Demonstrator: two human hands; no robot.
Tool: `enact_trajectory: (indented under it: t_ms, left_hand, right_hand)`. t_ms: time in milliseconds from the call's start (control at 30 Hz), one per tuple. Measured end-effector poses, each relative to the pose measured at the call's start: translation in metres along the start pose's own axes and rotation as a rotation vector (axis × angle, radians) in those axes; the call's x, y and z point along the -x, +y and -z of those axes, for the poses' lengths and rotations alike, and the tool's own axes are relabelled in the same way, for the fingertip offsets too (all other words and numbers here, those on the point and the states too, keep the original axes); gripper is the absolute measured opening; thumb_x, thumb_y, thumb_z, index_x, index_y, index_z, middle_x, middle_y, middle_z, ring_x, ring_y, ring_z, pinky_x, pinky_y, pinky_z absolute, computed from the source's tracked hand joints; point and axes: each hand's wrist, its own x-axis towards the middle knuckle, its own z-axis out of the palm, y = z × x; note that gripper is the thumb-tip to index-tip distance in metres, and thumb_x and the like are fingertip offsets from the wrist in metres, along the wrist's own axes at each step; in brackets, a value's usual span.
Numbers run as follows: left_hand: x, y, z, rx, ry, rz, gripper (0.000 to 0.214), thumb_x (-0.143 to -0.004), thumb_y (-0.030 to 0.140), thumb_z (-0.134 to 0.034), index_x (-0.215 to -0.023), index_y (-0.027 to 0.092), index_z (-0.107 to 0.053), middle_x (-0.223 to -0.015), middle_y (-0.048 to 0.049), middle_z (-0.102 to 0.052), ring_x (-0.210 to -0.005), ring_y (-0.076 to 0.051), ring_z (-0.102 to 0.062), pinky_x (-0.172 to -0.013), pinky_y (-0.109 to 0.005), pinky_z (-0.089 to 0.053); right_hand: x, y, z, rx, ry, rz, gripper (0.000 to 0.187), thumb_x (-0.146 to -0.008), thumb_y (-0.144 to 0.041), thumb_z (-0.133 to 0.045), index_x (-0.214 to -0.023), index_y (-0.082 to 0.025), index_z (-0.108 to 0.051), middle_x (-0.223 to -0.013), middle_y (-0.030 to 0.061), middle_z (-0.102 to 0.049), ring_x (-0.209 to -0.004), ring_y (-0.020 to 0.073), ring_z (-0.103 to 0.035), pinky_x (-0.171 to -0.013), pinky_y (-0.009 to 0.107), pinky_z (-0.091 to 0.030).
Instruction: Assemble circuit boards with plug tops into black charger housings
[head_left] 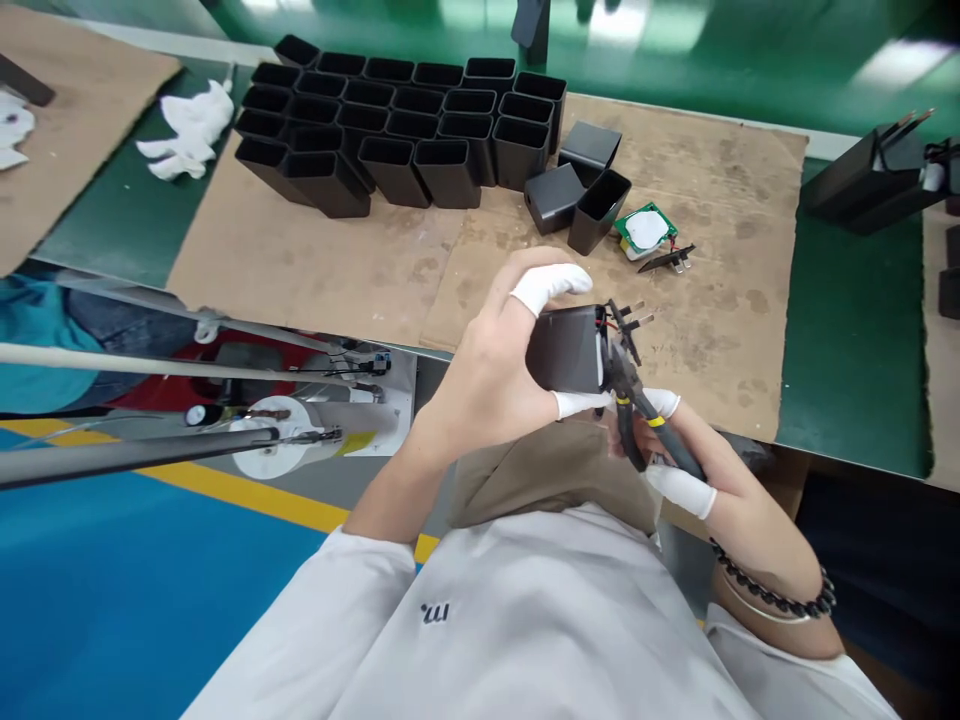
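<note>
My left hand (499,365), with white finger cots, is closed around a black plastic housing (566,347) that has metal plug prongs (637,318) and thin wires at its open end. My right hand (679,455), also in finger cots, grips pliers (645,425) with black and yellow handles; their jaws touch the housing's open end near the prongs. Both hands are held above the near edge of the brown cardboard sheet (735,330).
Several empty black housings (397,125) stand in rows at the back of the cardboard. Three loose housings (581,185), a green circuit board (646,230) and a prong piece (667,260) lie nearby. White gloves (191,130) lie at left; black parts (874,175) sit at right.
</note>
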Motion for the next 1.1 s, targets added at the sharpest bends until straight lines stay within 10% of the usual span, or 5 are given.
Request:
enact_trajectory:
  t_ms: [333,733,1100]
  left_hand:
    - [-0.021,0.043,-0.002,0.083,0.186,-0.102,0.043,-0.087,0.043,-0.085,-0.120,0.027,-0.063,-0.122,-0.0059,-0.073,-0.113,-0.024,-0.073,-0.097,-0.042,-0.064]
    - [-0.012,0.027,-0.010,0.204,0.173,-0.111,0.065,-0.085,0.036,-0.088,-0.140,0.024,-0.057,-0.122,-0.0085,-0.075,-0.113,-0.026,-0.073,-0.101,-0.043,-0.062]
    - [0.016,-0.008,-0.012,-0.019,-0.227,0.095,0.034,-0.088,0.012,-0.073,-0.120,0.020,-0.070,-0.116,-0.0063,-0.071,-0.103,-0.018,-0.071,-0.093,-0.030,-0.059]
  right_hand:
    - [0.001,0.024,-0.004,-0.531,-0.105,-0.117,0.040,-0.085,-0.040,-0.081,-0.123,-0.030,-0.071,-0.102,0.0042,-0.071,-0.090,0.0234,-0.067,-0.096,0.047,-0.055]
    - [-0.001,0.034,-0.014,-0.553,-0.133,-0.079,0.038,-0.089,-0.042,-0.077,-0.123,-0.027,-0.068,-0.099,0.0037,-0.066,-0.085,0.0203,-0.060,-0.085,0.041,-0.053]
    - [0.015,-0.005,-0.006,-0.066,-0.023,0.032,0.047,-0.095,-0.017,-0.062,-0.140,-0.033,-0.062,-0.118,0.0043,-0.069,-0.110,0.0207,-0.065,-0.105,0.037,-0.051]
